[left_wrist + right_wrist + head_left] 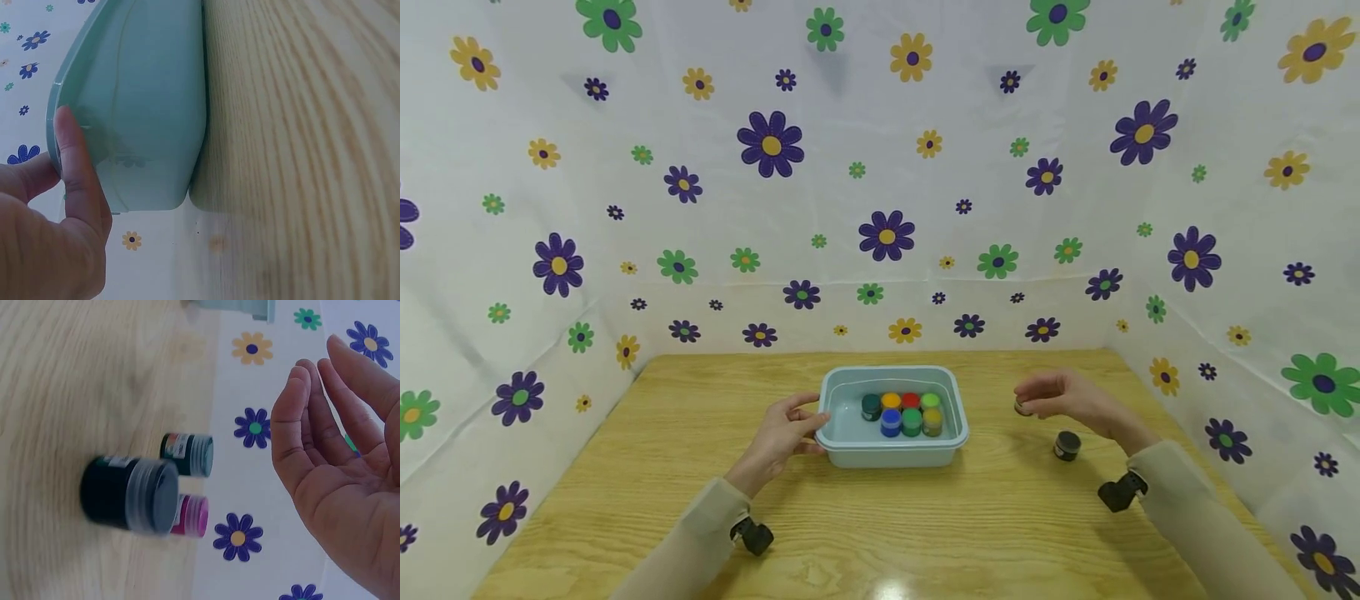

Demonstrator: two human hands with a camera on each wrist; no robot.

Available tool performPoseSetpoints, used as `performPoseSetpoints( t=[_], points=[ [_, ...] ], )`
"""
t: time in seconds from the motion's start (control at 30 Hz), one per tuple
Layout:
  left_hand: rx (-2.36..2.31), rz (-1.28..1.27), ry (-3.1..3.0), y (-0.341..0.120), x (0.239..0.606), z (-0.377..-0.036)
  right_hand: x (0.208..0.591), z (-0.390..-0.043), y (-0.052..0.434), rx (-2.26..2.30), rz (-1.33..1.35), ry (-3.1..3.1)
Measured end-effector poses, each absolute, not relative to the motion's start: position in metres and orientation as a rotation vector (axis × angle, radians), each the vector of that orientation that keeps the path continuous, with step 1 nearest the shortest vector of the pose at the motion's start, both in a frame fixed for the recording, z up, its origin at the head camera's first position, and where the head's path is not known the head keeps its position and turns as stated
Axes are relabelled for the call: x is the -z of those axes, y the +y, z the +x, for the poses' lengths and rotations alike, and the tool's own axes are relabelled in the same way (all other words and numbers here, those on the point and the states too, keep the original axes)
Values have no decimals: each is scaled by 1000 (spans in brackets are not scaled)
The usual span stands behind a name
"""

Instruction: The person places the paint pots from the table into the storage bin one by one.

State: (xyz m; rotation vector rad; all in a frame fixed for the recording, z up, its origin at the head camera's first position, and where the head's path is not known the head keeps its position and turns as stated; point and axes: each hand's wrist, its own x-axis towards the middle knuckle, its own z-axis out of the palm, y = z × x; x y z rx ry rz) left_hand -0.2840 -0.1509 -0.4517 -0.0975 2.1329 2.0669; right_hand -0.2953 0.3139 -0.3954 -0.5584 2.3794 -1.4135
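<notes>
A light blue plastic basin (887, 457) stands on the table, holding several small paint jars, among them a blue jar (891, 422) and a red jar (910, 402). My left hand (784, 433) grips its left rim, thumb and fingers on either side; the left wrist view shows the basin's wall (156, 112) close up. To the right, my right hand (1063, 400) hovers with loosely bent fingers above a jar (1022, 407) that it mostly hides. Nearer stands a black jar (1067, 446). In the right wrist view, a dark green jar (187, 454) and a magenta jar (194, 515) stand behind the black one.
The wooden table (880, 525) reaches back to a white flowered cloth (880, 183), which also hangs along both sides. Inside the basin, the jars are grouped toward the right, with bare floor at the left.
</notes>
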Motion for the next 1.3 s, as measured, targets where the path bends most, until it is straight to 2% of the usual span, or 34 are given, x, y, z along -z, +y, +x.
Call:
performPoseSetpoints(
  t=[0.7,1.3],
  points=[
    [-2096,27,1988,-162,449,-278,412,-280,362,1229,-534,2476],
    [-2059,56,1997,-165,449,-278,433,-284,373,1098,-574,2451]
  ],
)
